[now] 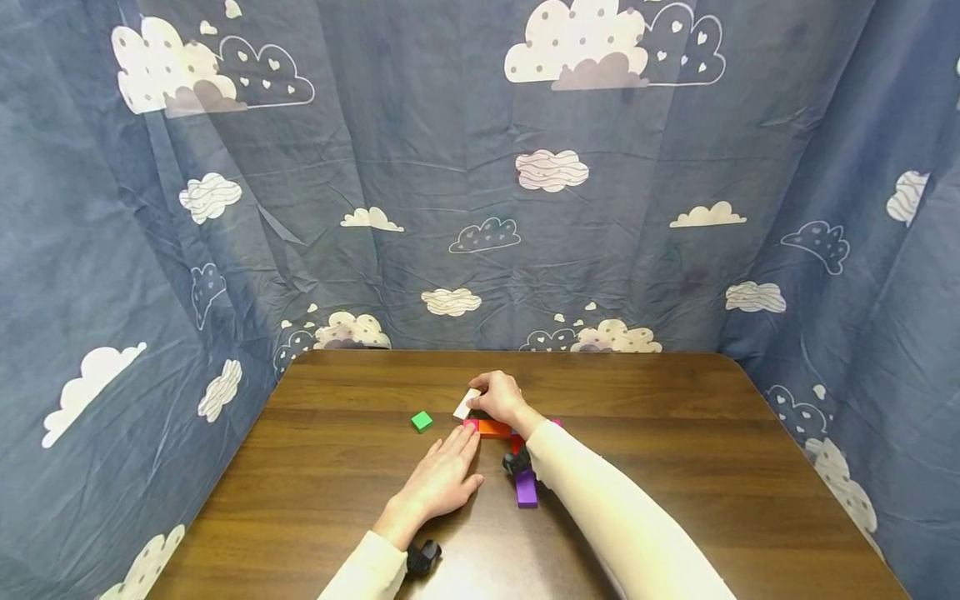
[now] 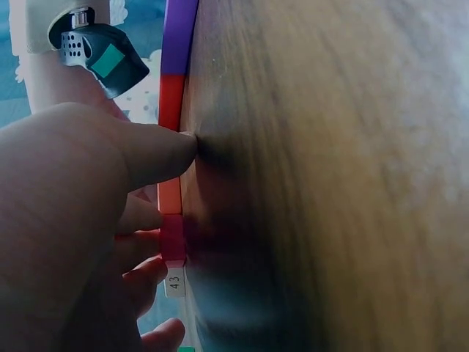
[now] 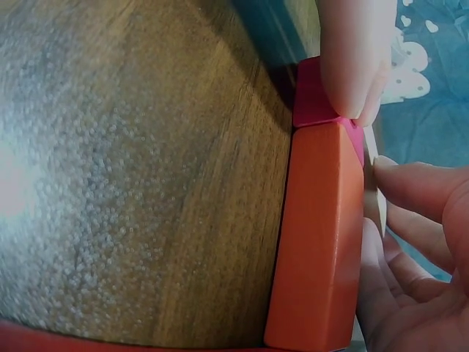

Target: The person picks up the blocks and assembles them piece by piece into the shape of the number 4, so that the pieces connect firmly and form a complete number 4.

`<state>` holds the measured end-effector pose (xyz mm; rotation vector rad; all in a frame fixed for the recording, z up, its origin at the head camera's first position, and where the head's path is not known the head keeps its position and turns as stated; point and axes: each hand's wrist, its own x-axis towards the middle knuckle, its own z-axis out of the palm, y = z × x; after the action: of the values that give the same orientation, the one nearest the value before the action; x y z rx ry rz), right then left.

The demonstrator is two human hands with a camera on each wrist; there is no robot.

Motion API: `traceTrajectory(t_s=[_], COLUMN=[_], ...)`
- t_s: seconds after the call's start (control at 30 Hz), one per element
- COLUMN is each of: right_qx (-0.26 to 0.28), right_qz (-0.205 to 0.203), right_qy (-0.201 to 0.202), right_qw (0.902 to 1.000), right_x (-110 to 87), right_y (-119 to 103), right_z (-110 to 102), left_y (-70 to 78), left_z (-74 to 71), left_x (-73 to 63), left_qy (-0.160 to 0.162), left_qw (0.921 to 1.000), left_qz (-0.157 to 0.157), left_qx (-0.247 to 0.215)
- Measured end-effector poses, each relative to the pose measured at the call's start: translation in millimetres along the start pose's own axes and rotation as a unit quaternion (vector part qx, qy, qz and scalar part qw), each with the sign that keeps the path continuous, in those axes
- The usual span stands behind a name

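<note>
My right hand (image 1: 501, 397) pinches a white block (image 1: 462, 406) beyond the pink block (image 1: 472, 424). Only a narrow pale strip of that white block shows in the right wrist view, beside the thumb. With fingers extended, my left hand (image 1: 441, 479) lies low over the table, its fingertips resting on the pink block. An orange block (image 3: 311, 235) butts against the pink one, end to end. In the left wrist view a white piece (image 2: 174, 287) marked 43 sits past the pink block. The right forearm hides part of the row.
A green block (image 1: 422, 422) lies apart, left of the hands. A red block (image 1: 516, 443) and a purple block (image 1: 527, 490) run from the orange one toward the near side. Cloud-printed curtains (image 1: 480, 250) rise behind the brown wooden table (image 1: 315, 483).
</note>
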<state>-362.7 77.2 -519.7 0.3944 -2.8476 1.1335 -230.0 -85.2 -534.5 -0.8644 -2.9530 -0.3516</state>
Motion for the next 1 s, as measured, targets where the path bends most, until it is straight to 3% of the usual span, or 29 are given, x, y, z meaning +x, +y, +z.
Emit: traceTrajectory(t_s=[0.17,0.33,0.6,0.8,1.0], right_qx=[0.001,0.013,0.019,0.025,0.023], right_qz=[-0.011,-0.005,-0.025,-0.052,-0.095], right_qy=[0.005,-0.014,-0.024,-0.031,-0.006], right_qw=[0.9999,0.9998,0.9992,0.9978,0.9951], right_x=[-1.6,-6.8,-7.5,-6.1,-15.1], right_y=[4.1,0.3,-7.1,-23.6,-32.7], right_z=[-1.5,-5.8,-18.0,-38.6,-62.2], left_y=[2.8,5.2,6.5,-0.6,-9.7], left_z=[0.2,1.9,-2.7,-20.6,-38.0], left_x=[0.4,-1.6,-0.6,7.3,9.6], left_qy=[0.003,0.002,0.026,0.089,0.167], left_qw=[1.0,1.0,0.9995,0.9955,0.9843], left_qz=[0.005,0.0,0.008,0.017,0.016], left_qx=[-0.003,-0.004,-0.015,-0.028,-0.055])
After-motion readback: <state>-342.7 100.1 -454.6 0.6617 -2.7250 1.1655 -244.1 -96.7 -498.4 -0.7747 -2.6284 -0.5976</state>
